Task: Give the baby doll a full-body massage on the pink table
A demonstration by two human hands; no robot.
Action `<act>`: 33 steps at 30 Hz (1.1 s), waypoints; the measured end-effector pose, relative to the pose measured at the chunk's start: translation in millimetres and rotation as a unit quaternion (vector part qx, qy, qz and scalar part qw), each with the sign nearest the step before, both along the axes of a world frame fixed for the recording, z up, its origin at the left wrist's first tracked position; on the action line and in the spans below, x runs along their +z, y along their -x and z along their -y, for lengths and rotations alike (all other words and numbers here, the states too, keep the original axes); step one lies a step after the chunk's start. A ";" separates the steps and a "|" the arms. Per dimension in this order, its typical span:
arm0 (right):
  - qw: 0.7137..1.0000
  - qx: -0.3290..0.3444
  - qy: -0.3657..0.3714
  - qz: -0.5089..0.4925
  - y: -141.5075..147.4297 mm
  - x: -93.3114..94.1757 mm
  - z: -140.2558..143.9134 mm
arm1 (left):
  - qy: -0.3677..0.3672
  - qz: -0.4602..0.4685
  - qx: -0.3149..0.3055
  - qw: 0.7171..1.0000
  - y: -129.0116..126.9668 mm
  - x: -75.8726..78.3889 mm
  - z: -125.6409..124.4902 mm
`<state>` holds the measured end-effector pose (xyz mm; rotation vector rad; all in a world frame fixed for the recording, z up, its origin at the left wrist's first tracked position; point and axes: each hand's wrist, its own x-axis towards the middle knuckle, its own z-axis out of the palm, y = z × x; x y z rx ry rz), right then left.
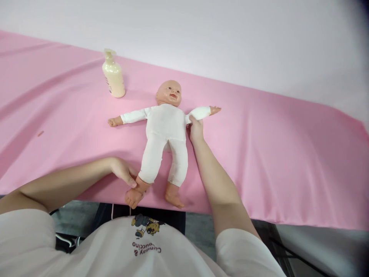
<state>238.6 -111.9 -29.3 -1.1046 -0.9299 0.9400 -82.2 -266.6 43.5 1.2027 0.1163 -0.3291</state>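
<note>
A baby doll (166,123) with a white cloth body lies on its back on the pink sheet, arms spread and head toward the far side. My left hand (124,172) is closed round the ankle of the doll's leg on the left, thumb on top and the other fingers mostly hidden beneath. At the doll's upper arm on the right, close to the armpit, my right hand (196,129) is closed with its thumb over the sleeve; its fingertips are hidden. The doll's other leg and arm rest untouched.
A cream pump bottle (114,79) stands upright beyond the doll's outstretched arm on the left. The pink sheet (273,154) covers the table, with folds at both sides. A small brownish piece (40,133) lies at far left. Behind is a white wall (219,38).
</note>
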 end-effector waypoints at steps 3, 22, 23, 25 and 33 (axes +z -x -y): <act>1.000 -0.002 -0.010 0.000 0.8 2.1 2.0 | -0.009 0.015 0.042 0.999 1.0 -4.0 0.6; 0.906 0.007 -0.185 0.381 5.6 24.9 32.9 | 0.123 0.110 0.237 0.957 -14.2 -18.8 4.8; 0.905 -0.010 -0.185 0.382 6.6 24.6 33.5 | 0.126 0.113 0.241 0.956 -13.9 -20.9 4.3; 0.905 -0.017 -0.191 0.380 8.1 24.9 34.8 | 0.133 0.120 0.243 0.953 -13.0 -23.9 3.5; 0.922 0.016 -0.204 0.328 8.5 29.4 38.7 | 0.118 0.113 0.138 0.977 -6.6 -16.7 4.8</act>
